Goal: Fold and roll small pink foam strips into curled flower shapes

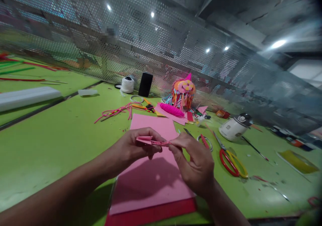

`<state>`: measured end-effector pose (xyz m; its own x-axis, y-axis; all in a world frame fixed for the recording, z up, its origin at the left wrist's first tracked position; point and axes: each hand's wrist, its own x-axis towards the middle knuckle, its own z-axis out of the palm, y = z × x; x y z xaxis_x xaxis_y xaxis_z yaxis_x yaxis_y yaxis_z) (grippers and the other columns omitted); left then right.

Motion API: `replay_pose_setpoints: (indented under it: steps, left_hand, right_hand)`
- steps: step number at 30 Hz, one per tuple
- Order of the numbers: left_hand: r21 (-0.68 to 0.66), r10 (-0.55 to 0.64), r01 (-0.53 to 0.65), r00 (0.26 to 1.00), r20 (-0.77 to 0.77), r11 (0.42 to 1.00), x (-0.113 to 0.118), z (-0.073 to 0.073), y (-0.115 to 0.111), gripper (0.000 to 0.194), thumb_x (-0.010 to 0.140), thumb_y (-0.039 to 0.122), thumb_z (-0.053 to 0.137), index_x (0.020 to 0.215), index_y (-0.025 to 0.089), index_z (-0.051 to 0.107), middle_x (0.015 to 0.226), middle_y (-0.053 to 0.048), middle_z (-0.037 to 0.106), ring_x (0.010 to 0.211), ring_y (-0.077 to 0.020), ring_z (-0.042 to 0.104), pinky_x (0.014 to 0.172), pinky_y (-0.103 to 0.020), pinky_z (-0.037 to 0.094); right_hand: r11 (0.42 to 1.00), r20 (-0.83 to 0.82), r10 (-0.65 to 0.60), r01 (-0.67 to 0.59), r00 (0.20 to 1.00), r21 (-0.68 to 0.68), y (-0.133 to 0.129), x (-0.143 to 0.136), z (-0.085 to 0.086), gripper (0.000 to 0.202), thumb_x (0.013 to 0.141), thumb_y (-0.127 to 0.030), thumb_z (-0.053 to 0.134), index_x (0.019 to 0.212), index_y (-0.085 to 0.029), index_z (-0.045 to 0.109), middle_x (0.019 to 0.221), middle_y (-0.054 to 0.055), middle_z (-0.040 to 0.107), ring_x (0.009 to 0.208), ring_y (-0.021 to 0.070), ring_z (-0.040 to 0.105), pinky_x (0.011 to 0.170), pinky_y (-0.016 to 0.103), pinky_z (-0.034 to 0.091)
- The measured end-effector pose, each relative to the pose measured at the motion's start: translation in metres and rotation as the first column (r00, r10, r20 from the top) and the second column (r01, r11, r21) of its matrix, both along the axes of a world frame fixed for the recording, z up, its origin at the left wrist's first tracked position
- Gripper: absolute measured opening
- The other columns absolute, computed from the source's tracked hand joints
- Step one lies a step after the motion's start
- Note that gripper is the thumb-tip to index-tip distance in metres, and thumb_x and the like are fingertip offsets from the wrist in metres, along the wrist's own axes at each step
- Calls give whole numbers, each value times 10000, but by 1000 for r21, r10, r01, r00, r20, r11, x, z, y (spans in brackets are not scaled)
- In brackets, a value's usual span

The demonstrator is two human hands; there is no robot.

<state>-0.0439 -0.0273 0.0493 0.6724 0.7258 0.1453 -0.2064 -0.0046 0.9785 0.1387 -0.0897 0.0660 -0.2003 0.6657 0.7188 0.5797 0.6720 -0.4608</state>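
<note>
My left hand (pixel 136 145) holds a small folded piece of pink paper (pixel 144 139) between thumb and fingers. From it a narrow, notched pink strip runs to the right, its far end pinched in my right hand (pixel 192 159). Both hands are close together above a large pink sheet (pixel 151 189), which lies on the green table over a red sheet (pixel 161 216). The lower fingers of my left hand are partly hidden from view.
Red and yellow scissors (pixel 230 162) lie right of my hands, near a white cup (pixel 232 128). Behind are a colorful paper figure (pixel 184 90), a black phone (pixel 145 84), white string (pixel 127 84) and pink cords (pixel 114 112). A perforated metal screen (pixel 141 41) borders the table.
</note>
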Motion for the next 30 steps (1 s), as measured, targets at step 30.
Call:
replay_pose_setpoints:
  steps: [30]
  left_hand:
    - [72,6,-11,998,63,997,0,1,-3,153,832,234,582,932,148,659,931,-93,631,726,-142,505,668,-272,397]
  right_hand:
    - [986,83,34,-47,996,160,-2,1,-2,284,771,-5,563,1022,-128,611,795,78,627,746,171,575,673,331,489]
